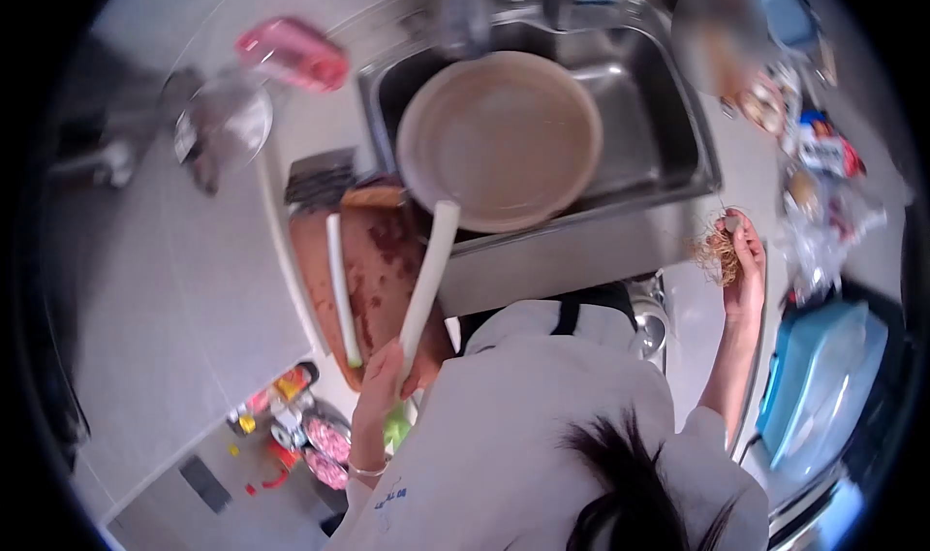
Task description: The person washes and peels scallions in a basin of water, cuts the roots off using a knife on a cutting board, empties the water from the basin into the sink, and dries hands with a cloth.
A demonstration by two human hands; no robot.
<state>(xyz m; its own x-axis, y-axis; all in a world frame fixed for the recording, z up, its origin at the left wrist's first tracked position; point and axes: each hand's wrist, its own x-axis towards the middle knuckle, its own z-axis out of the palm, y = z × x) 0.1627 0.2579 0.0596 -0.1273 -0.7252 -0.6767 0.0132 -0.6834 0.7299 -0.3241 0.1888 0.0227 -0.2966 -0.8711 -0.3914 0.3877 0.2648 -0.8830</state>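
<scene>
My left hand (381, 381) is closed around a long white leek stalk (429, 275), whose upper end points at the sink. Beside it, another white stalk (342, 289) lies on the brown cutting board (312, 270), which has dark wet patches. On the right, over the counter, my right hand (744, 260) pinches a tangle of dry, stringy roots (719, 257) with a pale end at its top. A large round beige basin (499, 139) rests in the steel sink (630, 115) between the two hands.
A pink container (293, 54) stands beyond the board, near a metal bowl (225, 125). Plastic bags (823, 221) and a blue lidded box (823, 386) are at the right. Bowls of pink food (327, 440) stand at the lower left.
</scene>
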